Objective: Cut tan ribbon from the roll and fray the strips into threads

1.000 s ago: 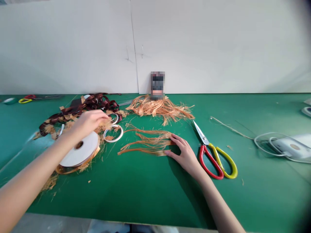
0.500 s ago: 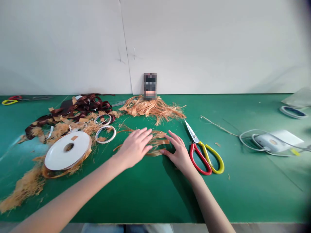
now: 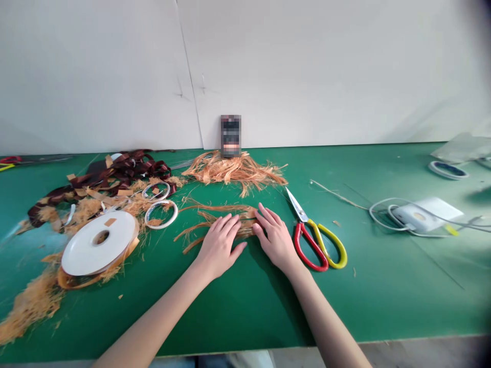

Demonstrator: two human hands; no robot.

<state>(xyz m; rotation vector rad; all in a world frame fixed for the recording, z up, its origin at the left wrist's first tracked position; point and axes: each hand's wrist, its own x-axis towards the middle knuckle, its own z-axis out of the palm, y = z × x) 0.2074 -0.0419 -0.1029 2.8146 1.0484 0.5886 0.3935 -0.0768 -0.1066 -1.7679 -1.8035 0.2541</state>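
Several loose orange raffia strands (image 3: 215,221) lie flat on the green mat (image 3: 245,317) in the middle. My left hand (image 3: 220,246) rests palm down on them, and my right hand (image 3: 274,243) presses their right end, fingers spread. Neither hand grips anything. Just right of my right hand lie red-and-yellow handled scissors (image 3: 314,245), not touched. A white ribbon spool (image 3: 98,250) lies flat to the left, beyond reach of my fingers. Two white rings (image 3: 161,214) sit between the spool and the strands.
A tangle of dark brown ribbon (image 3: 115,174) and a raffia heap (image 3: 233,171) lie towards the wall. A pixelated upright box (image 3: 230,135) stands against it. A white device (image 3: 420,214) with looped cable sits at the right.
My left hand has moved from above the rings, past the spool, and now lies on the strands next to my right hand. The whole view has shifted as my head turned.
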